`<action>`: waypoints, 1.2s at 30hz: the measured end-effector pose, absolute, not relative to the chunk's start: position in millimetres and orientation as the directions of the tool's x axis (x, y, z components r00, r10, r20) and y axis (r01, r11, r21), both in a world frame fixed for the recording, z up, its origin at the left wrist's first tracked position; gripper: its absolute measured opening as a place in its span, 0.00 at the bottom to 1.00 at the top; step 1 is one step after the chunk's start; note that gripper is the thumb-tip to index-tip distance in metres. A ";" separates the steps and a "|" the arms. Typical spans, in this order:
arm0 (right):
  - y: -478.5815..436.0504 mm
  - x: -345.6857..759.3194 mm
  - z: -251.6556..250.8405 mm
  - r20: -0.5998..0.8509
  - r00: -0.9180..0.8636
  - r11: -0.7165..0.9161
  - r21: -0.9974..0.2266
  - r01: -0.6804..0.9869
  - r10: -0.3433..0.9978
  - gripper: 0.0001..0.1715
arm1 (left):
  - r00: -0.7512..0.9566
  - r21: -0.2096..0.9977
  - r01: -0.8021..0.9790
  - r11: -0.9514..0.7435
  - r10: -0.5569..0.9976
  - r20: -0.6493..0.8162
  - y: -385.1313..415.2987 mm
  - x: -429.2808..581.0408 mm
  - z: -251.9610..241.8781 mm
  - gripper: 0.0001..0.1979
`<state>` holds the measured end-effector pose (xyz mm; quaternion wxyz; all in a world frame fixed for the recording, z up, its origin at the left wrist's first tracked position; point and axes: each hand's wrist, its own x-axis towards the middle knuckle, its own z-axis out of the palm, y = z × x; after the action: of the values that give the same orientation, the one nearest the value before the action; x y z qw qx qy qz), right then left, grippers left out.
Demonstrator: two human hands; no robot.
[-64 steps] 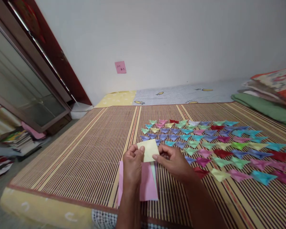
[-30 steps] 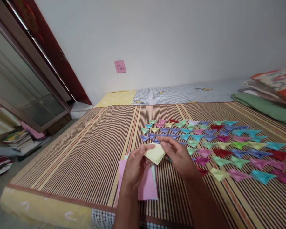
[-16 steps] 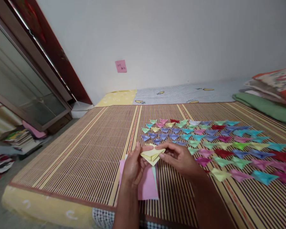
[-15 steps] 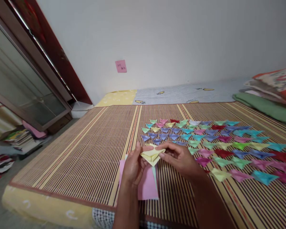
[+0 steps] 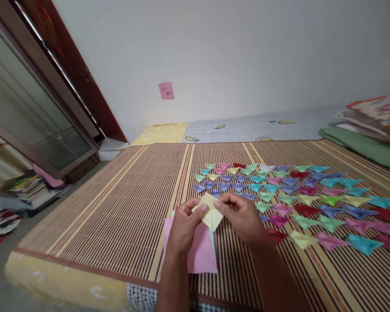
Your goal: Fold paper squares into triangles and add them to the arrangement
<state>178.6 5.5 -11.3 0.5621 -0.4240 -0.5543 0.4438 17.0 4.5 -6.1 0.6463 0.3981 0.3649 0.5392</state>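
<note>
A pale yellow folded paper (image 5: 212, 216) is held up between both hands, its face turned to me as a diamond with creases in the lower half. My left hand (image 5: 186, 222) pinches its left corner, thumb in front and fingers behind. On the opposite side my right hand (image 5: 242, 216) grips the right corner, the thumb lying on the front. Beneath the hands, a stack of pink paper sheets (image 5: 201, 255) lies on the striped mat (image 5: 126, 208), with a green edge showing at its right. My left hand and forearm cover part of the stack.
Rows of small folded paper pieces (image 5: 302, 239) in many colours cover the mat to the right. Folded cloths (image 5: 354, 147) are piled at the far right. A pink note (image 5: 166, 90) is stuck on the wall. Books (image 5: 29, 186) lie at the left beyond the bed's edge.
The yellow paper has turned from a flattened shape with open layers showing to an upright diamond facing me. Both thumbs have come onto its front.
</note>
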 end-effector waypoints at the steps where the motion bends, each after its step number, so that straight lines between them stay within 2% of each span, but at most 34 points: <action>1: 5.6 177.9 -11.6 0.253 -0.007 0.253 -0.967 -0.020 0.967 0.15 | 0.130 0.923 -0.374 0.087 0.991 -0.041 4.1 17.5 -6.1 0.18; 7: 4.8 177.3 -10.4 0.288 -0.007 0.288 -0.957 -0.001 0.957 0.15 | 0.042 0.960 -0.281 0.012 0.999 -0.001 0.2 22.4 -1.0 0.16; 16: 7.4 178.8 -18.3 0.227 -0.030 0.227 -0.974 0.015 0.974 0.17 | 0.089 0.970 -0.244 0.020 0.996 0.002 -1.5 22.0 1.5 0.16; 26: 3.9 170.3 -17.3 0.304 0.054 0.301 -0.952 0.049 0.951 0.17 | -0.095 0.974 -0.222 -0.039 0.995 0.019 0.3 29.7 -1.4 0.17; 32: 5.0 175.2 -15.6 0.320 -0.019 0.320 -0.940 0.118 0.947 0.16 | -0.039 0.979 -0.199 -0.037 0.999 0.029 1.5 25.0 -2.4 0.15; 36: 3.2 174.6 -13.0 0.326 -0.028 0.327 -0.939 0.106 0.945 0.16 | -0.001 0.979 -0.200 -0.027 1.000 0.027 1.4 23.1 -1.2 0.15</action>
<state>174.6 3.2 -13.0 0.5454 -0.4343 -0.6049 0.3846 23.1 1.4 -1.2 0.5415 0.4545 0.4397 0.5540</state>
